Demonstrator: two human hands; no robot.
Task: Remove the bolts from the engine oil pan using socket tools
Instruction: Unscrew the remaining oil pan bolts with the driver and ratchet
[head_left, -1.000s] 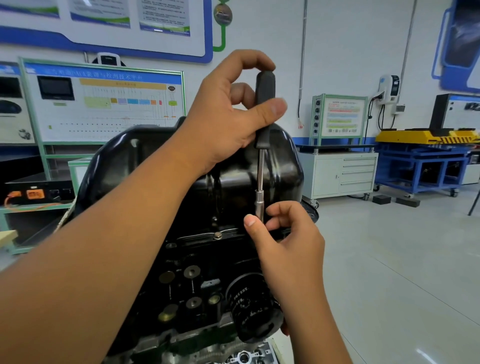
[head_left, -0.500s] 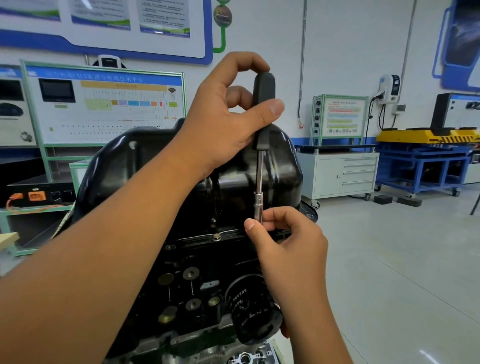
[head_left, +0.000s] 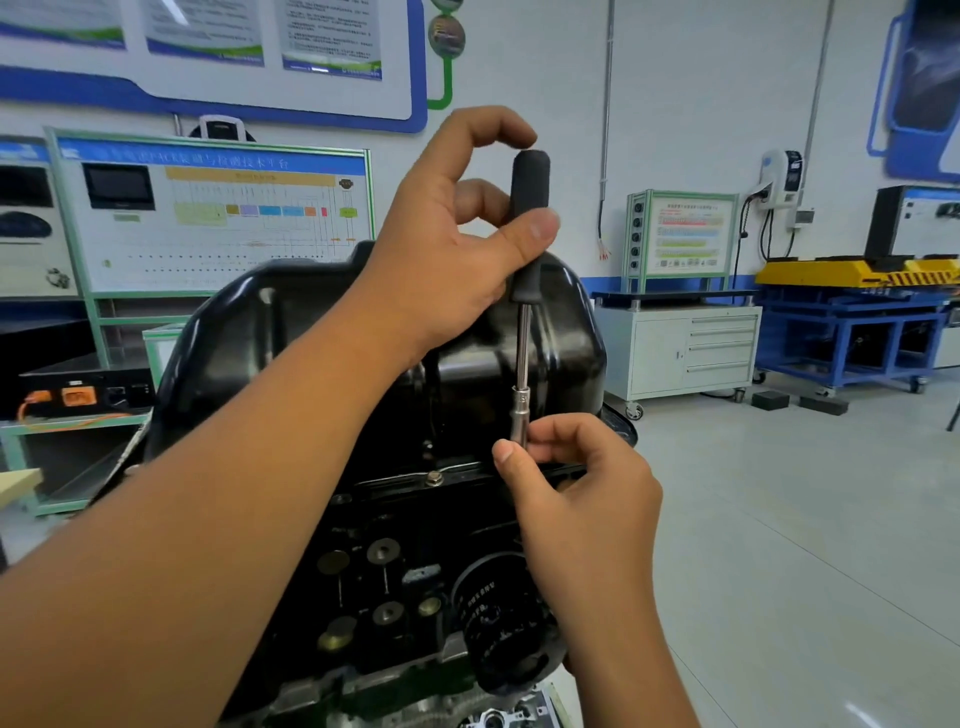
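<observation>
A glossy black oil pan (head_left: 566, 332) tops the inverted engine block (head_left: 395, 587) in front of me. A socket driver stands upright at the pan's near flange: its black handle (head_left: 529, 182) is gripped by my left hand (head_left: 447, 260) between thumb and fingers. My right hand (head_left: 576, 488) pinches the chrome socket (head_left: 519, 410) at the shaft's lower end; the bolt under it is hidden. One flange bolt (head_left: 434, 478) shows to the left of the socket.
A round black oil filter (head_left: 498, 618) juts from the block below my right hand. Behind stand training boards (head_left: 208, 218), a white drawer cabinet (head_left: 680, 353) and a blue and yellow cart (head_left: 852, 322). Grey floor (head_left: 805, 519) stretches to the right.
My left hand's fingers have shifted slightly on the handle, as in twisting it. The driver stays upright on the same spot, and my right hand still pinches the socket.
</observation>
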